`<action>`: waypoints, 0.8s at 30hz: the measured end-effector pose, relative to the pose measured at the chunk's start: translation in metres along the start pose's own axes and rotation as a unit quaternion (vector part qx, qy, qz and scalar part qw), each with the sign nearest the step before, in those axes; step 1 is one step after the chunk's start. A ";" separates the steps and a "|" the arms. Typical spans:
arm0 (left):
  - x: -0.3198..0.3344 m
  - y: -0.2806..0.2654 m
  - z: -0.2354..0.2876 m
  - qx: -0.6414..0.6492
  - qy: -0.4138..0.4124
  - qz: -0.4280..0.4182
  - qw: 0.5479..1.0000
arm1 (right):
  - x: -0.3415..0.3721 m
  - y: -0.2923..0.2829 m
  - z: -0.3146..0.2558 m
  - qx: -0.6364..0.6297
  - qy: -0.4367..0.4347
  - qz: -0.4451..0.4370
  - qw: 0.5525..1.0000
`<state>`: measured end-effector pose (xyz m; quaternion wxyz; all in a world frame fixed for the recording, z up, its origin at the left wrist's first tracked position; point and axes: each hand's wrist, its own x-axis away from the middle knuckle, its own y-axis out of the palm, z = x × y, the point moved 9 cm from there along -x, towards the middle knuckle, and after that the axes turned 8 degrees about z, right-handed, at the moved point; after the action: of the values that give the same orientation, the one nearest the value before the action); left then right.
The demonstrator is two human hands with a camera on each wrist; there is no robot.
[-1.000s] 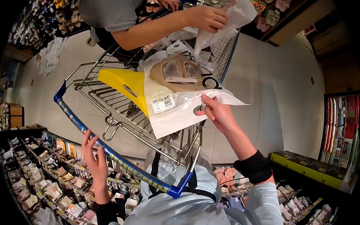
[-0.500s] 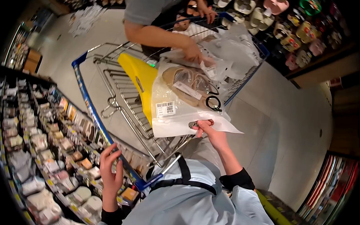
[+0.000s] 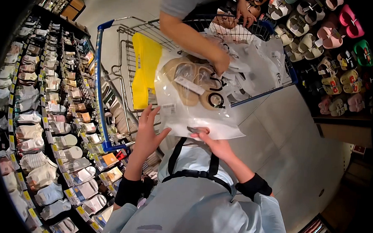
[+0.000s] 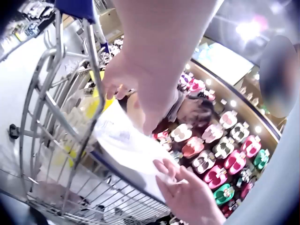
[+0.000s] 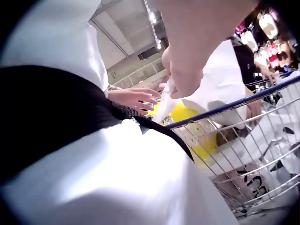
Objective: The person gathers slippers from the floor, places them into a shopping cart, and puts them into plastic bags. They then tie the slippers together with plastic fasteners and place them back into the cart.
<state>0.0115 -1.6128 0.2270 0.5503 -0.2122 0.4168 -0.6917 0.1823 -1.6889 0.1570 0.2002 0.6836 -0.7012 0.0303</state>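
Gripping with the right hand (image 3: pixel 218 148), at the cut-out handle: one clear-and-white plastic bag (image 3: pixel 195 117) with black lettering and a barcode label (image 3: pixel 169 109). Containing, behind the clear film, beige slippers (image 3: pixel 182 81). Holding it over the near part of a metal wire shopping cart with blue rim and push bar (image 3: pixel 98 81). Keeping the hands apart, the left hand (image 3: pixel 147 133) open with fingers spread, close to the label side of the bag; cannot tell whether touching. Showing beside the bag, toward the push bar, a bright yellow item (image 3: pixel 143 69). Reaching in across the cart, another person's bare arm (image 3: pixel 194 38), with hand down among white plastic packages (image 3: pixel 259 63). Flanking all this: racked socks (image 3: pixel 44 131) on one side, colourful slippers (image 3: pixel 329 37) on the other.
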 end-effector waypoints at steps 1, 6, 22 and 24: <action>-0.001 0.008 -0.010 -0.056 -0.009 -0.017 0.998 | 0.005 -0.007 0.011 0.024 -0.006 -0.029 0.999; -0.013 0.027 -0.043 0.092 -0.138 -0.049 0.985 | 0.034 -0.093 0.060 -0.274 0.138 0.066 0.950; -0.007 -0.007 -0.032 0.475 -0.349 0.013 0.808 | -0.050 0.000 -0.119 0.405 -0.334 -0.131 0.841; -0.006 -0.027 -0.019 0.486 -0.325 0.078 0.808 | -0.047 0.025 -0.113 0.439 -0.389 -0.226 0.778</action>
<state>-0.0165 -1.5999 0.2389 0.7367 -0.0966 -0.1614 -0.6495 0.1849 -1.6072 0.2514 -0.4100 0.7899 -0.4556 0.0205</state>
